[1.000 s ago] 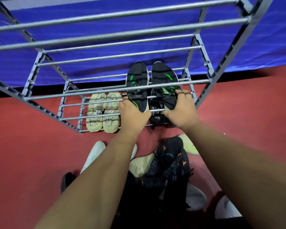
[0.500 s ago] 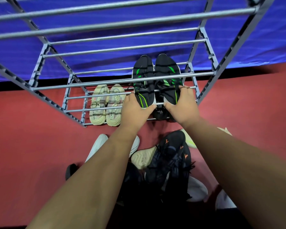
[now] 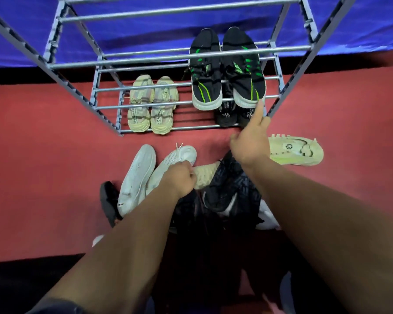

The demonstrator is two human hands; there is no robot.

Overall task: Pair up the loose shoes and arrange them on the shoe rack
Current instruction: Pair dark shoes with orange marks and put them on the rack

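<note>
Shoe rack (image 3: 186, 56) of grey metal bars stands on a red floor (image 3: 43, 166) before a blue cloth backdrop (image 3: 145, 30), seen from above by the person doing the task. Three pairs are already shelved. A pair of black-and-green sneakers (image 3: 205, 87) sits side by side on a middle tier at the right, heels toward the viewer. A beige pair (image 3: 151, 105) sits on the lowest tier at the left, and a dark pair (image 3: 227, 114) lies on that same tier, under the black-and-green ones.

The right hand (image 3: 251, 146) holds nothing. Its index finger points straight out and touches the heel of the right-hand black-and-green sneaker, close to the rack's front post, while the other fingers curl loosely. This looks like a last nudge to square that pair.

The left hand (image 3: 179, 177) is down at the loose pile on the floor, fingers curled over the heel end of a white sneaker (image 3: 175, 159). The back of the hand hides whether it has actually taken hold. A second white sneaker (image 3: 137, 177) lies just beside the first. Nearby are a cream knit shoe (image 3: 205, 175), a black sneaker with a white mark (image 3: 227, 193), and a pale green shoe (image 3: 295, 150) tipped on its side, well apart to the right.

The next move probably calls for gripping both white sneakers, matching them toe to toe, and lifting them to a free stretch of shelf.
</note>
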